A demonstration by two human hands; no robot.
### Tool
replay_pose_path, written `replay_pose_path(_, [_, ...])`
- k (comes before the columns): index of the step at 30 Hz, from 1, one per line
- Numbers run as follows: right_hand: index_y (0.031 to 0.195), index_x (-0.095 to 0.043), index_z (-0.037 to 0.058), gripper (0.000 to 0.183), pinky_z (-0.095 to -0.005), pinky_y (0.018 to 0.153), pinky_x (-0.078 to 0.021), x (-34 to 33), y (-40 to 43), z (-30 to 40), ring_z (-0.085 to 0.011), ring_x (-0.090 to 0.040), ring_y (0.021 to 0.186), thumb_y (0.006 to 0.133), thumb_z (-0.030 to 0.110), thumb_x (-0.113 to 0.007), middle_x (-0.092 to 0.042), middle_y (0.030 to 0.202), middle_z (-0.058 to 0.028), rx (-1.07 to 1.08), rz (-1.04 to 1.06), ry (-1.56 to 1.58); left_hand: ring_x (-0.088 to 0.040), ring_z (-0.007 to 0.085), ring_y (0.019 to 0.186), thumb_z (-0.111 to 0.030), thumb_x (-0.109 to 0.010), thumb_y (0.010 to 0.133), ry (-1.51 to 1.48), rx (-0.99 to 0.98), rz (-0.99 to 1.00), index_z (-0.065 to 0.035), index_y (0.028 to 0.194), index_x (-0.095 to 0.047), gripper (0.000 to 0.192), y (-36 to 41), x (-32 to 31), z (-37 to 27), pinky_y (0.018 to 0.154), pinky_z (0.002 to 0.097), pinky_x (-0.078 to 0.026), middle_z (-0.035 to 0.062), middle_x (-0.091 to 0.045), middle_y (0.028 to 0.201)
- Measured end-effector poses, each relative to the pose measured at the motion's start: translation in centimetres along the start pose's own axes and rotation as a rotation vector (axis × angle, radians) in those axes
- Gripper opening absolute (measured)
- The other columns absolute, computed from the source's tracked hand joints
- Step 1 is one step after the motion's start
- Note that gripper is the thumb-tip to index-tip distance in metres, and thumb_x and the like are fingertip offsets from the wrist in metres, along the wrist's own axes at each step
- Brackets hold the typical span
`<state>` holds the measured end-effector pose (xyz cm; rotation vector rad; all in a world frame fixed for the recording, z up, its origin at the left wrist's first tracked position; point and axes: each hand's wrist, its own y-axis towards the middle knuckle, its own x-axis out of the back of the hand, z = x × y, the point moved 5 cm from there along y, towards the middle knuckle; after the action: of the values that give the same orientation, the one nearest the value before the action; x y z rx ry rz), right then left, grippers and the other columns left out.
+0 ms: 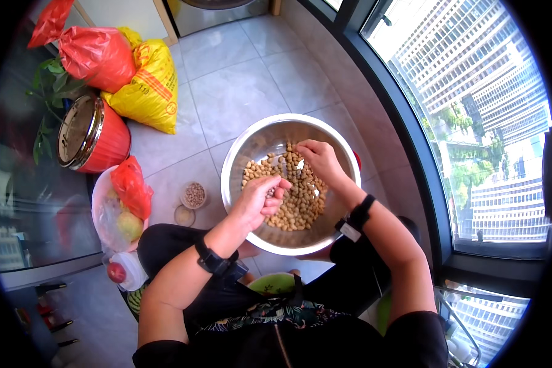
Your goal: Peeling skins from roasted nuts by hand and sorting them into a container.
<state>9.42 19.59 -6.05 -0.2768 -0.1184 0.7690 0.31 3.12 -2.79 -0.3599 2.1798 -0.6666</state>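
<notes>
A large stainless steel basin (239, 230) sits on the floor before me, holding many unshelled peanuts (299, 209). Over its left part is my left hand (262, 198), palm turned up and fingers curled around some small shelled peanuts (271, 191). My right hand (316, 158) is over the basin's upper right part, thumb and fingertips pinched together above the peanuts; whether anything is between them is too small to tell. Left of the basin stands a small round container of shelled peanuts (194, 195), with a round lid (184, 215) beside it.
At the left are a red pot (108, 138), red (96, 57) and yellow (154, 92) plastic bags, and a pink basin (100, 216) with fruit and bags. A window frame (395, 101) curves along the right. My knees flank the steel basin's near side.
</notes>
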Motion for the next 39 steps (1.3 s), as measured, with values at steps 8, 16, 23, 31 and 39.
replay_pose_path(8, [0.074,-0.066,0.0099,0.018,-0.0387,0.061,-0.0523,-3.5,4.2,-3.5,-0.0276,-0.066,0.069,0.083,0.022,-0.056,-0.066,0.072,-0.0103,0.474,-0.096,-1.5,-0.037,0.0019,0.047,-0.023,-0.054,0.094,0.027,-0.048,0.052,0.0002,0.091,-0.06,0.024,0.4,0.8,-0.2,0.039,0.0157,-0.026,-0.0025,-0.05,0.068])
replay_pose_path(16, [0.082,-0.068,0.0023,0.019,-0.031,0.065,-0.051,-3.4,3.2,-1.7,-0.0179,-0.065,0.071,0.084,0.019,-0.06,-0.068,0.074,-0.0074,0.227,-0.019,-0.872,-0.038,0.002,0.049,-0.024,-0.054,0.094,-0.007,-0.057,0.016,-0.0002,0.092,-0.06,0.024,0.4,1.6,-0.4,0.04,0.0155,-0.027,-0.0028,-0.05,0.069])
replay_pose_path(23, [0.098,-0.067,-0.0044,0.018,-0.023,0.074,-0.0499,-5.5,-3.5,3.5,-0.0107,-0.062,0.081,0.085,0.008,-0.065,-0.068,0.082,-0.0056,0.114,0.181,0.032,-0.039,0.0031,0.051,-0.027,-0.055,0.094,-0.046,-0.111,-0.046,-0.0004,0.091,-0.058,0.027,0.3,1.4,-0.9,0.04,0.0158,-0.026,-0.0006,-0.049,0.071])
replay_pose_path(31, [0.094,-0.067,0.0012,0.016,-0.0175,0.043,-0.0286,-2.8,-6.3,3.6,-0.0022,-0.042,0.048,0.089,0.016,-0.062,-0.057,0.065,0.0028,-0.12,0.028,0.414,-0.035,0.001,0.048,-0.02,-0.06,0.091,0.168,-0.167,0.02,0.0001,0.09,-0.061,0.02,0.2,-0.6,-0.9,0.039,0.0153,-0.023,-0.0031,-0.047,0.068])
replay_pose_path(39, [0.089,-0.065,0.0045,0.011,-0.0171,0.042,-0.0261,-3.1,-7.0,2.9,-0.0017,-0.038,0.046,0.089,0.016,-0.062,-0.054,0.064,0.0045,-0.099,0.169,0.208,-0.031,-0.0006,0.043,-0.016,-0.064,0.087,0.31,-0.071,0.018,-0.0035,0.086,-0.063,0.013,0.6,-0.4,0.3,0.037,0.0157,-0.02,-0.0048,-0.047,0.064])
